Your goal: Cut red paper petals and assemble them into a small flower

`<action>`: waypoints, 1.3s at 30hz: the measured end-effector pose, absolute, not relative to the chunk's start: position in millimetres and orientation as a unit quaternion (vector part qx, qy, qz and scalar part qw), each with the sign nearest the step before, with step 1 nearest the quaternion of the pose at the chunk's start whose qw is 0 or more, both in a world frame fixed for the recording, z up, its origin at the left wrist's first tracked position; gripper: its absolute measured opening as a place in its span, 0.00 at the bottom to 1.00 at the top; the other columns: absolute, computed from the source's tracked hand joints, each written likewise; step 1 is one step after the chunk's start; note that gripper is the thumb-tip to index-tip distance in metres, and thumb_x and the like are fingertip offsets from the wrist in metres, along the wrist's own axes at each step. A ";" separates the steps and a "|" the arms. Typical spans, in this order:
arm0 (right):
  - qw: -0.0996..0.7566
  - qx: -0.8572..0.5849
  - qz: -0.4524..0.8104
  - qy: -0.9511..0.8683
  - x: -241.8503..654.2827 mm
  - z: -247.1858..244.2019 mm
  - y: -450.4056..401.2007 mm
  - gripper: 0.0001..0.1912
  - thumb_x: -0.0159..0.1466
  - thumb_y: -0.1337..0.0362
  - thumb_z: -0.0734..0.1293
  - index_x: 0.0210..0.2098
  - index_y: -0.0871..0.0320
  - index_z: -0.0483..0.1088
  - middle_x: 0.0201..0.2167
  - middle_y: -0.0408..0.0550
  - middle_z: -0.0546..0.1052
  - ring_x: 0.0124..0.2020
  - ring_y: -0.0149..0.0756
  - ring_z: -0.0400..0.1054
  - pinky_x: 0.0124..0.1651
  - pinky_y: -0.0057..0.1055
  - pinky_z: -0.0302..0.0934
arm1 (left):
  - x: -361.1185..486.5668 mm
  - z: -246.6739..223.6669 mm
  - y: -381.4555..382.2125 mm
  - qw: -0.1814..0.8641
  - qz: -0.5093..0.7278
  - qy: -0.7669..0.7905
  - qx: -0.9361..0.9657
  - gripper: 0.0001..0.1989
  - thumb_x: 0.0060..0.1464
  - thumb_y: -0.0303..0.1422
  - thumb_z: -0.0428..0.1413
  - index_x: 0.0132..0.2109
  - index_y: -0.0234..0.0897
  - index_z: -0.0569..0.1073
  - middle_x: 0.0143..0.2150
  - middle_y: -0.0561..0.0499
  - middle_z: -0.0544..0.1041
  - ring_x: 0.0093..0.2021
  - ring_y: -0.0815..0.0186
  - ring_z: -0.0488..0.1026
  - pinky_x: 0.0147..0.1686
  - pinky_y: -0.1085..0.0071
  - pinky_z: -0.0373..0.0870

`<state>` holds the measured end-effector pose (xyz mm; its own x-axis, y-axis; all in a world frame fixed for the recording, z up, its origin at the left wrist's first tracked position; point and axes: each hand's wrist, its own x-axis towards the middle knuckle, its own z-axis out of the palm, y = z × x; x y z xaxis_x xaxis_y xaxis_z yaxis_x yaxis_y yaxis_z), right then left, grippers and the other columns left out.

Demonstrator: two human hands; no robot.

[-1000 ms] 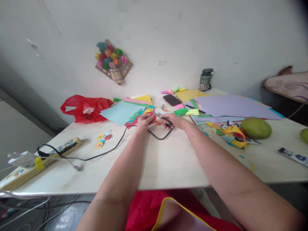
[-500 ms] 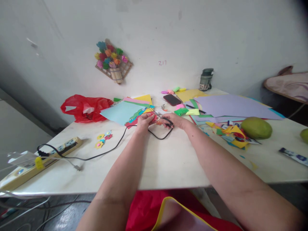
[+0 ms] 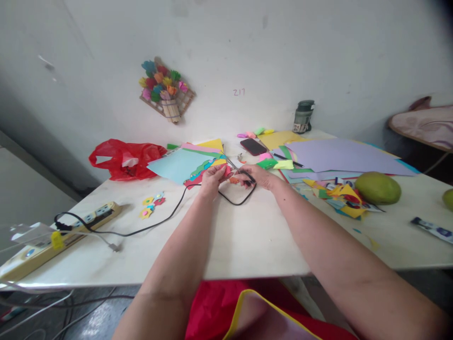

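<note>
My left hand [image 3: 213, 179] pinches a small piece of red paper [image 3: 227, 171] near the middle of the table. Just right of it, my right hand [image 3: 255, 176] is closed round the handles of scissors, whose metal blades [image 3: 230, 163] point up and to the left beside the red piece. A black cable [image 3: 170, 215] runs across the table and loops below both hands. Behind my left hand lie wavy-edged papers in red, green, blue and yellow, with a light blue sheet [image 3: 173, 164].
A power strip [image 3: 95, 219], small paper flowers [image 3: 146, 212] and a red bag [image 3: 123, 158] are at left. To the right are a phone [image 3: 253, 146], purple paper [image 3: 339, 156], scraps [image 3: 348, 203], a green fruit [image 3: 378, 188] and a tube [image 3: 432, 230]. A bottle [image 3: 303, 117] stands behind.
The scissor blades have shifted slightly beside the red piece, and my right hand has turned a little. My left hand has barely moved.
</note>
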<state>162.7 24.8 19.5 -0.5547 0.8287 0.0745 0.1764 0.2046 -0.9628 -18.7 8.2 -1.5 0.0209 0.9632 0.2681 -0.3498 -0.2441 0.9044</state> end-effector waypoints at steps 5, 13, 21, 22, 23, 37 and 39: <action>0.306 -0.348 0.513 -0.723 163.4 17.2 26.6 0.11 0.59 0.60 0.69 0.30 0.62 0.68 0.21 0.43 0.73 0.17 0.24 0.64 0.15 0.19 0.52 | -18.8 -0.2 6.9 0.526 0.618 0.337 0.478 0.18 0.38 0.41 0.69 0.29 0.33 0.74 0.26 0.53 0.75 0.28 0.69 0.75 0.39 0.68 0.75; 0.294 -0.333 0.517 -0.732 166.8 16.2 30.0 0.13 0.59 0.58 0.68 0.26 0.61 0.67 0.19 0.42 0.72 0.15 0.23 0.61 0.15 0.21 0.50 | -20.7 -0.7 6.7 0.527 0.605 0.343 0.489 0.18 0.38 0.41 0.69 0.29 0.33 0.73 0.26 0.53 0.75 0.27 0.69 0.75 0.36 0.71 0.74; 0.292 -0.384 0.491 -0.726 164.2 18.2 30.2 0.11 0.55 0.62 0.72 0.34 0.62 0.70 0.17 0.39 0.70 0.14 0.23 0.60 0.16 0.20 0.51 | -21.1 -0.2 5.3 0.536 0.597 0.347 0.485 0.18 0.36 0.40 0.69 0.28 0.33 0.73 0.25 0.53 0.74 0.27 0.69 0.74 0.37 0.69 0.74; 0.296 -0.385 0.488 -0.725 163.7 19.0 29.3 0.12 0.55 0.62 0.73 0.34 0.62 0.70 0.17 0.40 0.70 0.15 0.23 0.60 0.17 0.20 0.53 | -21.2 -0.6 5.4 0.537 0.599 0.347 0.481 0.17 0.36 0.39 0.69 0.28 0.33 0.73 0.25 0.53 0.74 0.27 0.70 0.74 0.38 0.69 0.74; 0.299 -0.386 0.487 -0.724 163.2 19.5 28.7 0.12 0.54 0.62 0.73 0.33 0.62 0.70 0.17 0.40 0.70 0.15 0.24 0.61 0.17 0.21 0.54 | -21.3 -1.2 5.7 0.538 0.602 0.347 0.477 0.17 0.36 0.38 0.70 0.28 0.32 0.73 0.25 0.53 0.74 0.28 0.69 0.74 0.39 0.68 0.73; 0.301 -0.380 0.376 -0.790 167.0 9.2 40.4 0.19 0.46 0.56 0.75 0.32 0.59 0.70 0.19 0.36 0.68 0.22 0.27 0.61 0.25 0.25 0.54 | -25.4 -8.6 12.4 0.565 0.611 0.315 0.457 0.16 0.36 0.35 0.70 0.26 0.33 0.71 0.27 0.52 0.75 0.32 0.66 0.75 0.44 0.64 0.70; 0.297 -0.383 0.329 -0.811 167.2 8.8 41.1 0.19 0.46 0.55 0.75 0.33 0.59 0.70 0.20 0.37 0.69 0.23 0.28 0.61 0.26 0.25 0.53 | -25.9 -9.2 12.9 0.568 0.613 0.314 0.451 0.16 0.37 0.34 0.70 0.27 0.33 0.71 0.27 0.52 0.75 0.33 0.66 0.75 0.44 0.65 0.70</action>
